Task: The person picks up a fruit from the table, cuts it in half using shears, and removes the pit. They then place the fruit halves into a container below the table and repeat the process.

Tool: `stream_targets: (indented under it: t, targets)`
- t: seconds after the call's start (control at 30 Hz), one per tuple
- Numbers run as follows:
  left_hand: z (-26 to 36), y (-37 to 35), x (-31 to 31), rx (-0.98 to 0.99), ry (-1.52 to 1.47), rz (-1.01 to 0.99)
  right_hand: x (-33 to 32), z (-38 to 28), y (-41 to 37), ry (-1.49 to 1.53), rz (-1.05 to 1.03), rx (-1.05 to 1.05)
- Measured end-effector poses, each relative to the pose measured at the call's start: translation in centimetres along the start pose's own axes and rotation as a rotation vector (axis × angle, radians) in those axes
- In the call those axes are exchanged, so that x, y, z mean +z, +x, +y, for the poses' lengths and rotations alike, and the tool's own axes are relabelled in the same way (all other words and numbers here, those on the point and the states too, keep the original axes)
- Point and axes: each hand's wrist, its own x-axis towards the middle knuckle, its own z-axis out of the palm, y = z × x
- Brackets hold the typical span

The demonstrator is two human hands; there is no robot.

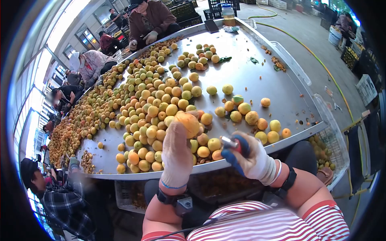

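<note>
My left hand (177,154), in a white knitted glove, is closed around an orange apricot (188,123) held up above the metal table. In my right hand (253,158), gloved with blue on the fingers, is a small hand tool (233,144) with a red and dark handle and a short metal tip. The tip points left toward the apricot but is apart from it. Its exact kind is hard to make out. Many yellow, green and orange apricots (150,132) lie just beyond both hands.
The metal table (277,96) has a raised rim. Small brown bits (277,64), a phone (211,26) and a jar (228,15) lie farther off. A white crate (335,140) of fruit stands at right. Co-workers (148,24) sit along the far and left sides.
</note>
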Motion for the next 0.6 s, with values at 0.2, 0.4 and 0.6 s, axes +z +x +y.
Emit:
stream_targets:
  t: [0.2, 0.4, 0.6]
  targets:
    - [-1.4, -1.1, 2.3, 0.415, 0.502, -0.082, 1.1, -1.1, 0.9, 0.511, 0.263, 0.194]
    - [-2.2, -2.3, 3.6, 0.426, 0.722, -0.112, 2.3, -0.2, 1.2, 0.188, 0.454, 0.022]
    - [-2.2, -2.6, 5.2, 0.197, 0.601, -0.149, 2.1, 1.5, 0.7, 0.068, 0.527, -0.106]
